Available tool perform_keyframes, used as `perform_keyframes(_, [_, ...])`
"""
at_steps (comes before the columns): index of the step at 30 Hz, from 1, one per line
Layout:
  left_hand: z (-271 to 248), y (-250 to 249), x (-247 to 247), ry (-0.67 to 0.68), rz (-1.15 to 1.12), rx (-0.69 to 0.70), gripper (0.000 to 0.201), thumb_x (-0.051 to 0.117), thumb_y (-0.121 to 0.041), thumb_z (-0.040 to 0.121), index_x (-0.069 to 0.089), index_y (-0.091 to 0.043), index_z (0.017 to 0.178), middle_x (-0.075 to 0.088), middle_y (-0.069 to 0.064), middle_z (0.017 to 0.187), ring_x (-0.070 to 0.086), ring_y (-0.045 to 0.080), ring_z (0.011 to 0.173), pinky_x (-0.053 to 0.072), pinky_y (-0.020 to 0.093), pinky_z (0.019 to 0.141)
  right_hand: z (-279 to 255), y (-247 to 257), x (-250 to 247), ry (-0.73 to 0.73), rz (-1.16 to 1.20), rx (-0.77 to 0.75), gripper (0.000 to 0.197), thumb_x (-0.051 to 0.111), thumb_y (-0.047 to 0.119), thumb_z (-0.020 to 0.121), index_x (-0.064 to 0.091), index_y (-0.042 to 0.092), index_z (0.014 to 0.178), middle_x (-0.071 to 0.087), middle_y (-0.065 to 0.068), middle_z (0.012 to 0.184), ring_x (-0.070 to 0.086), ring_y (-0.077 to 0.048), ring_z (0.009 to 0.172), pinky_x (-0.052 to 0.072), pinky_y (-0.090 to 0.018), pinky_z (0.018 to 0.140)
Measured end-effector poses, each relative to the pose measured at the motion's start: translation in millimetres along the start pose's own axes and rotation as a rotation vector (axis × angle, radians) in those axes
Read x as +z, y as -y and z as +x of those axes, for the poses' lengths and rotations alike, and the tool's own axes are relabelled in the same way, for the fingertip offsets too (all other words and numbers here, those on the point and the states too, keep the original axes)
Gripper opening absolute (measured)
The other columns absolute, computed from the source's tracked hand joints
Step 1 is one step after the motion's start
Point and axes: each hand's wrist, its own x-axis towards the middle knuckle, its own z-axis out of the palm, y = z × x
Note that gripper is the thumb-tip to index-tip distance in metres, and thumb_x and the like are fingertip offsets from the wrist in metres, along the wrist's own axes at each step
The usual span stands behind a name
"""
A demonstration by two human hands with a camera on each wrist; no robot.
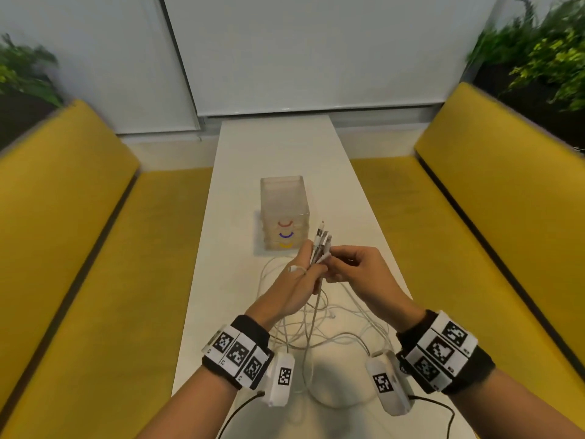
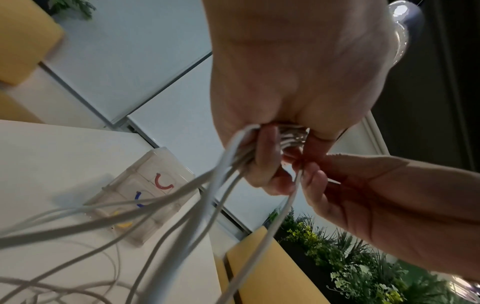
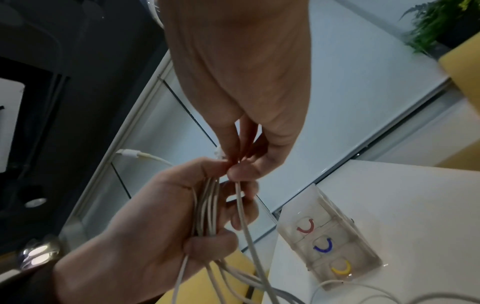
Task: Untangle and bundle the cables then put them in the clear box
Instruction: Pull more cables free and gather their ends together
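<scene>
Left hand (image 1: 296, 282) grips white charging cables (image 1: 320, 248) upright above desk (image 1: 278, 147); right hand (image 1: 354, 274) fingers (image 3: 233, 144) pinch one cable end; loose lengths trail on desk beside clear box (image 1: 283, 213)

A long white counter (image 1: 278, 147) is placed between two yellow upholstered benches (image 1: 79, 248). Behind it, white roller blinds (image 1: 300, 52) are pulled down over the window. Green plants (image 1: 538, 49) are seen in both far corners.
</scene>
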Motion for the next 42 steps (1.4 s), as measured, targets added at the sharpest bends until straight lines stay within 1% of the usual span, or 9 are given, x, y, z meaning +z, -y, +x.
perform_keyframes(5, [1.2, 4.6, 4.2, -0.053, 0.039, 0.048, 0.023, 0.042, -0.038, 0.099, 0.04, -0.025, 0.117, 0.065, -0.001, 0.087, 0.062, 0.017, 0.076, 0.051, 0.042, 0.073, -5.1, 4.5, 4.7, 0.151, -0.052, 0.007, 0.028, 0.048, 0.001, 0.094, 0.074, 0.005, 0.101, 0.074, -0.014, 0.102, 0.07, -0.024, 0.092, 0.058, -0.028, 0.081])
perform_keyframes(10, [4.1, 12.1, 5.4, -0.092, 0.138, 0.067, 0.019, 0.041, -0.038, 0.101, 0.04, -0.027, 0.117, 0.064, -0.013, 0.088, 0.066, 0.009, 0.083, 0.056, 0.045, 0.073, -11.6, 7.3, 17.2, 0.179, -0.362, 0.021, 0.051, 0.072, 0.056, 0.069, 0.058, 0.034, 0.114, 0.049, 0.001, 0.114, 0.05, -0.009, 0.108, 0.043, -0.019, 0.084])
perform_keyframes(15, [-3.5, 12.2, 13.9, -0.055, 0.106, 0.122, 0.038, 0.038, -0.015, 0.103, 0.034, -0.042, 0.13, 0.06, -0.007, 0.082, 0.058, 0.006, 0.061, 0.052, 0.033, 0.057, -3.7, 5.6, 25.4, -0.011, -0.189, -0.017, 0.046, 0.073, 0.049, 0.08, 0.057, 0.025, 0.117, 0.043, -0.004, 0.111, 0.053, -0.009, 0.096, 0.05, -0.009, 0.065])
perform_keyframes(18, [-5.7, 13.4, 18.9, -0.041, 0.045, 0.081, 0.042, 0.041, -0.011, 0.097, 0.042, -0.018, 0.138, 0.062, 0.003, 0.072, 0.06, 0.016, 0.057, 0.055, 0.04, 0.057, 2.8, 1.5, 20.2, 0.128, -0.004, -0.08, 0.038, 0.065, 0.046, 0.087, 0.057, 0.022, 0.115, 0.061, -0.01, 0.097, 0.067, -0.031, 0.074, 0.055, -0.033, 0.057])
perform_keyframes(22, [-5.4, 6.7, 13.9, -0.024, -0.124, 0.01, 0.037, 0.043, 0.01, 0.088, 0.056, -0.011, 0.116, 0.062, -0.006, 0.068, 0.057, 0.012, 0.058, 0.049, 0.026, 0.056, -2.3, 2.9, 20.9, 0.241, -0.048, -0.178, 0.008, 0.049, 0.046, 0.093, 0.052, 0.041, 0.097, 0.055, -0.021, 0.085, 0.058, -0.016, 0.051, 0.05, -0.033, 0.044])
perform_keyframes(27, [-7.8, -11.6, 2.6, -0.02, -0.374, -0.088, 0.014, 0.048, -0.015, 0.103, 0.06, -0.016, 0.095, 0.046, -0.002, 0.068, 0.038, 0.009, 0.058, 0.032, 0.026, 0.057, 1.2, 4.7, 15.6, 0.381, 0.208, -0.059, 0.038, 0.054, 0.032, 0.094, 0.049, 0.023, 0.13, 0.069, 0.008, 0.095, 0.067, -0.01, 0.084, 0.054, -0.025, 0.07])
perform_keyframes(32, [-1.7, -29.4, -26.9, 0.002, -0.717, 0.034, 0.028, 0.045, -0.031, 0.103, 0.047, -0.013, 0.081, 0.03, 0.002, 0.068, 0.025, 0.013, 0.056, 0.022, 0.029, 0.053, -2.4, 3.4, 10.6, 0.503, 0.154, -0.02, 0.049, 0.069, 0.001, 0.088, 0.05, 0.01, 0.133, 0.063, -0.027, 0.116, 0.065, -0.027, 0.107, 0.053, -0.038, 0.095])
perform_keyframes(39, [-4.3, -71.3, -50.7, -0.033, -0.745, 0.281, 0.035, 0.031, -0.029, 0.107, 0.043, -0.018, 0.076, 0.027, -0.002, 0.064, 0.02, 0.01, 0.051, 0.022, 0.024, 0.047, -2.8, 3.8, 22.1, 0.54, -0.083, -0.062, 0.035, 0.063, 0.015, 0.095, 0.051, -0.013, 0.078, 0.055, -0.017, 0.064, 0.051, -0.023, 0.057, 0.046, -0.029, 0.061])
perform_keyframes(42, [-11.3, -94.3, -79.7, -0.17, -0.803, 0.406, 0.034, 0.026, -0.027, 0.109, 0.04, -0.017, 0.08, 0.028, -0.005, 0.063, 0.018, 0.011, 0.053, 0.024, 0.022, 0.047, -2.5, -10.0, 11.7, 0.494, -0.119, -0.007, 0.032, 0.06, 0.021, 0.097, 0.053, 0.002, 0.071, 0.049, -0.004, 0.055, 0.047, -0.016, 0.05, 0.044, -0.033, 0.059])
